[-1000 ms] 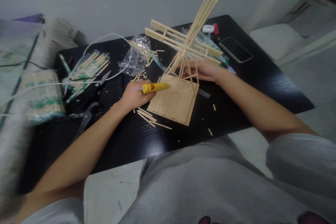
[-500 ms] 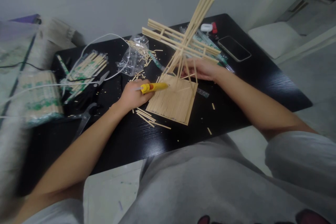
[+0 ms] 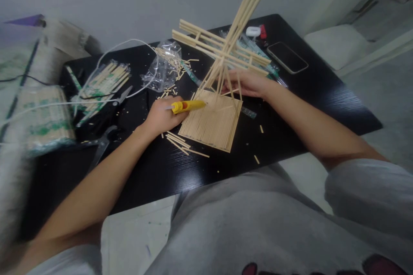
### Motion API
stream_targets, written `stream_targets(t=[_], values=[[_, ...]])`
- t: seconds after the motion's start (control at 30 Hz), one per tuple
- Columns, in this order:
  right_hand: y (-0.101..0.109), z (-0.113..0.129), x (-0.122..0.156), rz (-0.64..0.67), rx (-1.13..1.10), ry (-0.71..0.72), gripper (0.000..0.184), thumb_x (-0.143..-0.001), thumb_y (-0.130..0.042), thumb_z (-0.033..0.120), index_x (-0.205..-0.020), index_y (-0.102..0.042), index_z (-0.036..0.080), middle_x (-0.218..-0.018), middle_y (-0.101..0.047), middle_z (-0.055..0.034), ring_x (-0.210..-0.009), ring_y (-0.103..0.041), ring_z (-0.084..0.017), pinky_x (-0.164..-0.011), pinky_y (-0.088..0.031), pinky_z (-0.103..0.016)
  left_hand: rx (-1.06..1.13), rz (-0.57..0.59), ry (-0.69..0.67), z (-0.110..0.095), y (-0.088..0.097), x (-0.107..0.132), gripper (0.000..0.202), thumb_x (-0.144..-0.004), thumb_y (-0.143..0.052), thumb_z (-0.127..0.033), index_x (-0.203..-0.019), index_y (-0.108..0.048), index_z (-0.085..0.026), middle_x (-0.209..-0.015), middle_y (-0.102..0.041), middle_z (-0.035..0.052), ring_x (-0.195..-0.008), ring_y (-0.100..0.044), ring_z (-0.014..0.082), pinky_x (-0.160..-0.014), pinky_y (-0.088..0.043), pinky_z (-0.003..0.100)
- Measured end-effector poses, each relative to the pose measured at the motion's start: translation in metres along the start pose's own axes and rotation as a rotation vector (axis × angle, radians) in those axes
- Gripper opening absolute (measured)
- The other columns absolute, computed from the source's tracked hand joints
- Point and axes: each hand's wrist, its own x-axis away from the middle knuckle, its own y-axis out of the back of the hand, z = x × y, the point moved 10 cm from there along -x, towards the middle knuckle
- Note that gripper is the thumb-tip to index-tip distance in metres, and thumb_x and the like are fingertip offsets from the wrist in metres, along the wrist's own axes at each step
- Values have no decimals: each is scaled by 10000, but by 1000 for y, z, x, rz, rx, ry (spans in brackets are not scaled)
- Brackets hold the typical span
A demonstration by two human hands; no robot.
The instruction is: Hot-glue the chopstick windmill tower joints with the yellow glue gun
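A windmill model of wooden sticks point(image 3: 222, 47) stands on a square stick base point(image 3: 214, 124) on the black table point(image 3: 290, 111). My left hand point(image 3: 161, 117) is closed round a yellow glue gun point(image 3: 189, 105), whose nozzle lies over the base's left edge. My right hand point(image 3: 248, 84) rests at the far side of the base, fingers curled against the model's legs and a thin stick there. Several cut sticks point(image 3: 180, 142) lie beside the base.
Scissors point(image 3: 106, 137), a white cord point(image 3: 122, 51), packs of chopsticks point(image 3: 100, 84) and a clear plastic bag point(image 3: 164, 68) lie at left. A phone point(image 3: 287, 57) and a small white and red object point(image 3: 254, 31) sit at the back right. Grey-clothed legs fill the foreground.
The view has shifted slightly; both hands and the glue gun keep nearly the same places on the base.
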Motion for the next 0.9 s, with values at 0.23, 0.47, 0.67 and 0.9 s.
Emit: stream_targets(t=[0.23, 0.47, 0.67, 0.9], values=[[-1, 1, 0, 22, -35, -2, 172, -1231, -755, 161, -1087, -794, 247, -856, -814, -27, -837, -824, -194, -956, -772, -349, 6, 8, 10, -1, 0, 0, 235, -973, -741, -398, -824, -623, -260, -751, -672, 19, -734, -660, 220, -731, -515, 344], [-1, 4, 4, -34, -25, 0, 72, -1225, -792, 250, -1174, -831, 283, -855, -812, -29, -821, -819, -221, -895, -783, -389, 4, 29, 16, -3, 1, -1, 253, -977, -743, -393, -817, -597, -262, -731, -639, 14, -716, -640, 221, -728, -506, 356], [3, 1, 1, -11, 0, -8, 61, -1206, -852, 299, -1160, -818, 277, -761, -736, -4, -878, -851, -249, -985, -777, -440, -6, 24, 34, 0, 0, -1, 235, -965, -774, -379, -829, -626, -257, -759, -673, 19, -749, -676, 224, -746, -532, 346], [5, 2, 1, -19, 46, 3, 103, -1237, -783, 276, -1143, -824, 285, -762, -733, 11, -865, -840, -211, -999, -770, -423, -7, 15, 15, 0, -1, -1, 244, -963, -752, -411, -828, -615, -261, -758, -660, 25, -747, -659, 233, -747, -517, 367]])
